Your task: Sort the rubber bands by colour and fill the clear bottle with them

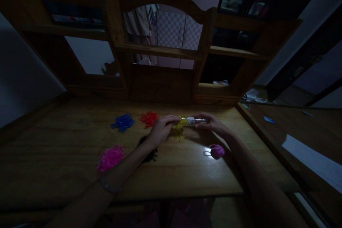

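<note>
A small clear plastic bottle [190, 120] with a white label lies sideways above the table, yellow bands showing inside its left part. Its right end is held in my right hand [210, 124], fingers wrapped round it. My left hand [162, 130] is closed at the bottle's left end, pinching yellow rubber bands there; its fingertips are partly hidden. Beneath the bottle, a loose pile of yellow rubber bands [177, 134] lies on the wood. Beside my left hand are a red rubber band pile [148, 119] and a black pile [143, 139], partly covered by my left forearm.
On the wooden table [171, 181] lie a blue band pile [123, 122], a pink band pile [111, 157] and a purple bundle with a loop [217, 151]. A wooden shelf unit [161, 83] rises at the back. White paper [312, 156] lies on the right-hand surface.
</note>
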Tool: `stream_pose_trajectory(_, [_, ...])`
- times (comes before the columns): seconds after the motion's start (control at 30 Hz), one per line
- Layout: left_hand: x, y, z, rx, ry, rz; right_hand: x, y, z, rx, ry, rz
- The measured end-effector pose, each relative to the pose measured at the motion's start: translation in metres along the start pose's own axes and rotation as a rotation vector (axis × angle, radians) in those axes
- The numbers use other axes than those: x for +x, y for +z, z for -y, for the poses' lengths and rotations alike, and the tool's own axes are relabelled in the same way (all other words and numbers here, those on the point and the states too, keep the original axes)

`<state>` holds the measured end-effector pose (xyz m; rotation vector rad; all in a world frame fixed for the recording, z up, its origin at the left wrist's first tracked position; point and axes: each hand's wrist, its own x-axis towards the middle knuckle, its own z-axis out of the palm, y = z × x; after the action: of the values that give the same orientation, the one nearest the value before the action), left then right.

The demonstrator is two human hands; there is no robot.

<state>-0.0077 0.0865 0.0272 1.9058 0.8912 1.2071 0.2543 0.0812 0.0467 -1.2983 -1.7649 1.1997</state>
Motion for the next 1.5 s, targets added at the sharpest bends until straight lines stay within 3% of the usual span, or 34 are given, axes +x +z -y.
stream_pose_trajectory(0.2, [-0.001,0.001,0.001,0.036,0.035,-0.08,-0.001,0.003,-0.002,0.043,0.015,0.027])
stream_pose_trajectory(0.5, [-0.002,0.001,0.002,0.096,-0.065,-0.155,-0.002,0.007,0.0,0.111,0.024,0.034])
stream_pose_trajectory(0.83, [-0.006,0.003,-0.006,0.019,-0.026,0.016,-0.003,0.002,-0.002,0.115,-0.024,-0.016])
stream_pose_trajectory(1.0, [-0.005,0.005,-0.002,-0.036,-0.042,-0.07,-0.003,0.003,0.0,0.099,-0.025,-0.01])
stream_pose_trajectory(1.17, [-0.002,0.003,0.002,-0.049,0.038,-0.154,-0.005,0.005,0.004,0.089,-0.028,0.001])
stream_pose_trajectory(1.37, [0.001,0.002,0.001,-0.002,0.002,-0.26,-0.005,0.007,0.003,0.124,-0.026,0.031])
stream_pose_trajectory(1.5, [0.0,0.004,0.005,-0.134,-0.048,-0.178,-0.003,0.007,-0.001,0.12,-0.024,0.027])
